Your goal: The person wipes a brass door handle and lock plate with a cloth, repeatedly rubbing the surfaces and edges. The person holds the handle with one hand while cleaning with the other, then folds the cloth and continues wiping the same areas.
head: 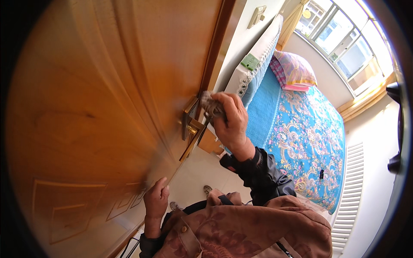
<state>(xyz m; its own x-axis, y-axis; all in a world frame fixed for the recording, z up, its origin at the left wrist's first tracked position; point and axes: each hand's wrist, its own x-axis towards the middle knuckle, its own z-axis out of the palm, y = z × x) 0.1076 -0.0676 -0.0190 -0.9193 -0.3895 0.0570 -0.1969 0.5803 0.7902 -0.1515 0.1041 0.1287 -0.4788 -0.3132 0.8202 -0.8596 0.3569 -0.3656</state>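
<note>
My right hand (233, 121) is closed around a bunched grey-brown cloth (211, 104). The cloth is beside the brass-coloured lever handle and lock plate (190, 121) of a wooden door (106, 106), close to the door's upright edge; whether it touches the metal I cannot tell. Lower down, my left hand (156, 198) grips the same door edge, with thumb and forefinger showing and the other fingers hidden. A dark sleeve cuff (240, 166) covers my right wrist.
Past the door stands a bed with a blue patterned cover (300, 138), folded bedding (295, 71) and a padded headboard (258, 61) carrying a green box (250, 62). A white radiator (350, 193) lines the wall near the window (342, 38). Pale tiles (193, 171) form the floor.
</note>
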